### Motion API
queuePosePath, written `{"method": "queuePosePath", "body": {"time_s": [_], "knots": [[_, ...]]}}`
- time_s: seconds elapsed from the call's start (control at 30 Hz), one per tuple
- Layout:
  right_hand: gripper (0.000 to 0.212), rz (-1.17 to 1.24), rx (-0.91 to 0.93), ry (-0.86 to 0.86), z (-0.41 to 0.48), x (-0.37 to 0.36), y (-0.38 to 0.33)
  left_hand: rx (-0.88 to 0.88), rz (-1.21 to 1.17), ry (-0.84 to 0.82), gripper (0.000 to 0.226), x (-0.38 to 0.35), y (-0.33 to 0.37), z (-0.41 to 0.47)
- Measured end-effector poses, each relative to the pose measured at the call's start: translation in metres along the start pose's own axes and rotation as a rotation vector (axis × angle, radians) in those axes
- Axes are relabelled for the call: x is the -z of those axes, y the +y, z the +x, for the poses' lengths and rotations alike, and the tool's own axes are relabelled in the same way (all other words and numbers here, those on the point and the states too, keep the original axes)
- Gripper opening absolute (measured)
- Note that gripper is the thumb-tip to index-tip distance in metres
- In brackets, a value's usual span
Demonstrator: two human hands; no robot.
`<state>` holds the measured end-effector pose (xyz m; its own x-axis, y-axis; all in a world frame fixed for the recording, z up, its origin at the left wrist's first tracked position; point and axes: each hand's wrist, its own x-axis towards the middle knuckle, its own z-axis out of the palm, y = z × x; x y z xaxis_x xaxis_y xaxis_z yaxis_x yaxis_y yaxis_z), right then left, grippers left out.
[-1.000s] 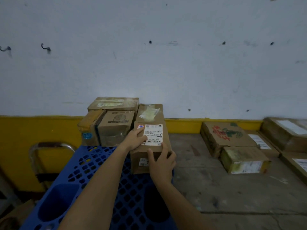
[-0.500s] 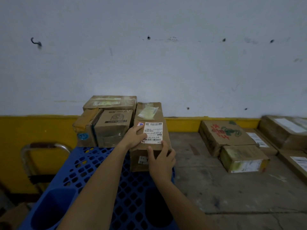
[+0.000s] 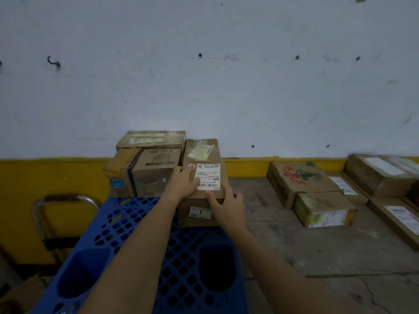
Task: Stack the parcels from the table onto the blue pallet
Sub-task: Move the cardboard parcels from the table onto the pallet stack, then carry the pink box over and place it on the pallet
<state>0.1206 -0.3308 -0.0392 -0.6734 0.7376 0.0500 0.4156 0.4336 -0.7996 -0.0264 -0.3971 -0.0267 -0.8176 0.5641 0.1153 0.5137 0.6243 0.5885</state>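
A long brown parcel [image 3: 204, 152] with a white shipping label lies on the blue pallet [image 3: 136, 223], along its right side. My left hand [image 3: 183, 183] rests flat on the parcel's top beside the label. My right hand [image 3: 226, 207] presses with straight fingers on the near top edge. To the left, touching it, a small printed box [image 3: 156, 171] and a taped box [image 3: 120, 168] stand on the pallet, with a flat parcel [image 3: 152, 139] on top of them.
On the grey table [image 3: 294, 257] to the right lie several parcels, among them a box with red and green print [image 3: 297, 177] and a smaller box [image 3: 324, 208]. A metal handle [image 3: 45, 200] stands left of the pallet. The wall is close behind.
Both hands stay on the long parcel; my right hand has slid a little farther up onto its near edge. The parcel has barely shifted.
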Motion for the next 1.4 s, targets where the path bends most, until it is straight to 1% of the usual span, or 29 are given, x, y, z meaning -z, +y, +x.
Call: {"method": "queuePosePath", "body": {"time_s": [0.17, 0.3, 0.4, 0.5, 0.57, 0.7, 0.8, 0.9, 1.0, 1.13, 1.33, 1.4], "knots": [[0.066, -0.006, 0.038, -0.043, 0.003, 0.02, 0.014, -0.044, 0.058, 0.026, 0.05, 0.004, 0.017, -0.017], [0.068, 0.032, 0.069, -0.168, 0.004, 0.051, 0.032, -0.068, 0.144, 0.056, 0.05, 0.005, 0.037, -0.033], [0.067, 0.02, 0.115, -0.252, 0.0, 0.084, 0.054, -0.091, 0.181, 0.063, 0.05, -0.002, 0.062, -0.046], [0.065, -0.028, 0.132, -0.281, -0.003, 0.128, 0.083, -0.153, 0.177, 0.094, 0.046, -0.021, 0.098, -0.055], [0.065, -0.053, 0.122, -0.291, -0.008, 0.16, 0.106, -0.18, 0.159, 0.057, 0.045, -0.042, 0.125, -0.06], [0.064, -0.082, 0.114, -0.206, -0.017, 0.231, 0.164, -0.216, 0.106, -0.019, 0.049, -0.104, 0.19, -0.074], [0.064, -0.098, 0.05, -0.147, -0.022, 0.284, 0.212, -0.256, 0.077, -0.054, 0.049, -0.164, 0.247, -0.088], [0.064, -0.132, -0.016, -0.092, -0.024, 0.336, 0.258, -0.294, 0.024, -0.133, 0.049, -0.222, 0.304, -0.103], [0.064, -0.108, -0.068, -0.047, -0.03, 0.381, 0.299, -0.391, -0.004, -0.226, 0.047, -0.274, 0.352, -0.116], [0.06, -0.097, -0.136, 0.056, -0.031, 0.435, 0.345, -0.457, -0.026, -0.344, 0.048, -0.323, 0.406, -0.117], [0.06, -0.12, -0.217, 0.208, -0.006, 0.496, 0.397, -0.525, -0.082, -0.402, 0.049, -0.381, 0.479, -0.087], [0.058, -0.117, -0.252, 0.289, 0.011, 0.51, 0.409, -0.563, -0.084, -0.441, 0.05, -0.401, 0.498, -0.071]]}}
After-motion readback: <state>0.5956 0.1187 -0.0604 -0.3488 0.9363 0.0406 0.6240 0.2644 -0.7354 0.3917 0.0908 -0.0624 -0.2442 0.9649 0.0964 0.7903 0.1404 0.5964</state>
